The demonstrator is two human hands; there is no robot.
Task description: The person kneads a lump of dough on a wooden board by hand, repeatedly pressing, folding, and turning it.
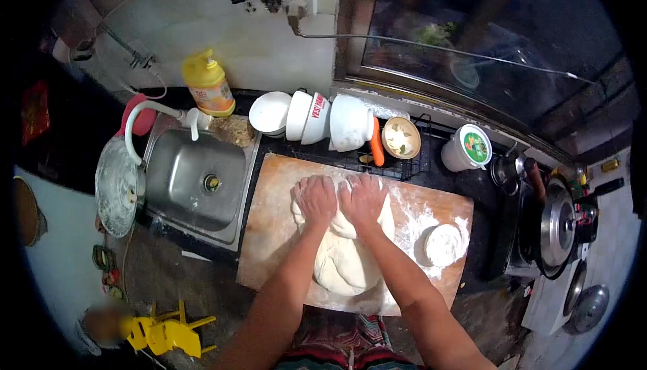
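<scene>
A large lump of pale dough (340, 269) lies on a floured wooden board (269, 222), with a fold across its middle. My left hand (315, 201) presses into the far part of the dough, its fingers curled over the top. Close beside it, my right hand (362, 199) grips the same part, fingers bent down into the dough. The fingertips are partly hidden. To the right on the board stands a small bowl of white flour (444, 245), with loose flour scattered around it.
A steel sink (195, 174) is left of the board, with a floury metal basin (118, 188) at its edge. Behind the board are stacked white bowls (310, 117), an orange-handled tool (377, 142) and a lidded white tub (466, 149). A pot (557, 228) stands right.
</scene>
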